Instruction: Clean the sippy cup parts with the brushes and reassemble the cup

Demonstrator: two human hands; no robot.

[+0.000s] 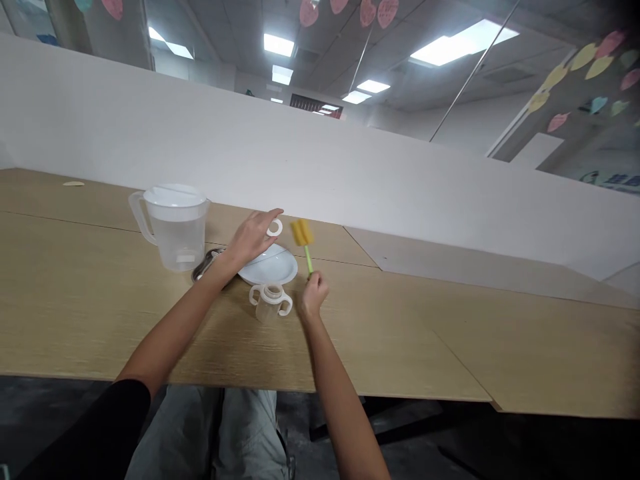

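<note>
My right hand is closed round the green handle of a sponge brush, its yellow head pointing up and away from me. In my left hand a white ring, like a bottle collar, is gripped at the fingertips above a white plate. Between my forearms stands a clear two-handled baby bottle, upright, with its top open. Partly behind my left forearm lies a metal tray with something small and pale in it that I cannot make out.
A clear plastic pitcher with a white lid stands left of the tray, holding what looks like water. A white partition runs along the back of the wooden table. A small pale flat piece lies at the far left.
</note>
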